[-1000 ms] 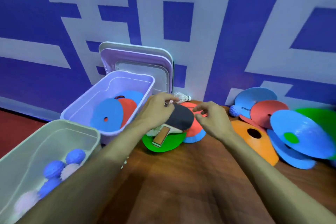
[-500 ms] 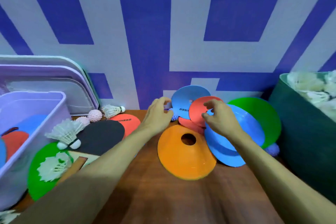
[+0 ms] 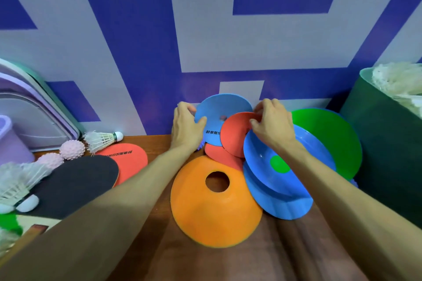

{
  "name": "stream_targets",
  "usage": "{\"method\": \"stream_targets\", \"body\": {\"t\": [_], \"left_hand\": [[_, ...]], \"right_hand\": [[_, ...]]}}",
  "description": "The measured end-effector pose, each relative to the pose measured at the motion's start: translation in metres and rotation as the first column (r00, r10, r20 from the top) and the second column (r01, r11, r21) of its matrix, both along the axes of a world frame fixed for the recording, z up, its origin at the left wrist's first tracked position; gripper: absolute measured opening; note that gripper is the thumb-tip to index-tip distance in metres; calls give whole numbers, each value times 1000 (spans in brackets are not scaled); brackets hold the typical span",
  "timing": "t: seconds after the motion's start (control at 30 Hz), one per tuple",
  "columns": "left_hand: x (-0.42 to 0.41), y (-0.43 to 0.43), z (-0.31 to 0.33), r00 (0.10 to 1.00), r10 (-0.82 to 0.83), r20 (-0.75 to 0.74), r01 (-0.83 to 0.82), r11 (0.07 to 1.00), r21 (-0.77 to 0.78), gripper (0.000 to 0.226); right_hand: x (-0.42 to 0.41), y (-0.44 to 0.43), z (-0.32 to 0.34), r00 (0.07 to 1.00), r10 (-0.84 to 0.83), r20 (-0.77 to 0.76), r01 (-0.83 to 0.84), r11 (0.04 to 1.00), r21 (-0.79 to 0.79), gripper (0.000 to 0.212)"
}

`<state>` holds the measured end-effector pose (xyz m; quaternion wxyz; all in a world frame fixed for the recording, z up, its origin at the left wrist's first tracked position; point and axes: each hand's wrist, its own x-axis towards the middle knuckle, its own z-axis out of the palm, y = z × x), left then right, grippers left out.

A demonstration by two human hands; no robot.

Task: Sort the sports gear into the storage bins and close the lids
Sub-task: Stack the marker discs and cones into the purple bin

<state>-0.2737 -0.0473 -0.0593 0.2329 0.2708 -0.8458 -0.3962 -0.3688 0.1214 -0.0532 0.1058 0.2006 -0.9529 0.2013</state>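
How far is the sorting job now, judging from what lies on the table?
Done: the green bin at right already holds shuttlecocks. In hand: the left hand takes the leaning blue disc cone, and the right hand the red disc cone. Left: the orange cone, the paddle, the pink spiky balls, loose shuttlecocks, and the lid, not closed.

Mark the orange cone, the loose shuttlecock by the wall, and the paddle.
orange cone (image 3: 205, 212), head view, on its near sloping side below the hole.
shuttlecock (image 3: 104, 138), head view, on the feather skirt.
paddle (image 3: 73, 180), head view, on the black rubber face.
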Motion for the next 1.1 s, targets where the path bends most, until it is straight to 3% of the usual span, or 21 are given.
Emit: {"method": "stream_targets", "body": {"t": [0.17, 0.37, 0.6, 0.73, 0.87, 1.0, 1.1], "left_hand": [[1, -1, 8, 996, -84, 35, 86, 995, -57, 15], [27, 2, 55, 984, -119, -134, 111, 991, -68, 15], [98, 2, 113, 954, -100, -282, 132, 987, 96, 15], [155, 9, 130, 951, -111, -290, 148, 983, 110, 25], [219, -1, 127, 965, -114, -236, 116, 993, -7, 7], [281, -21, 117, 967, -18, -255, 24, 1000, 19, 14], [325, -42, 119, 959, 30, -281, -30, 1000, 4, 12]], "right_hand": [[7, -3, 7, 996, -38, -76, 41, 998, 41, 18], [44, -21, 46, 970, 68, -235, -117, 973, -201, 18], [111, -40, 94, 958, 255, -133, -285, 789, -544, 16], [164, -49, 107, 951, 283, -124, -300, 746, -594, 15], [222, -62, 107, 940, 309, -144, -327, 697, -638, 10], [284, -77, 107, 914, 393, -96, -345, 633, -693, 28], [318, -83, 103, 857, 509, -79, -433, 630, -644, 36]]}}
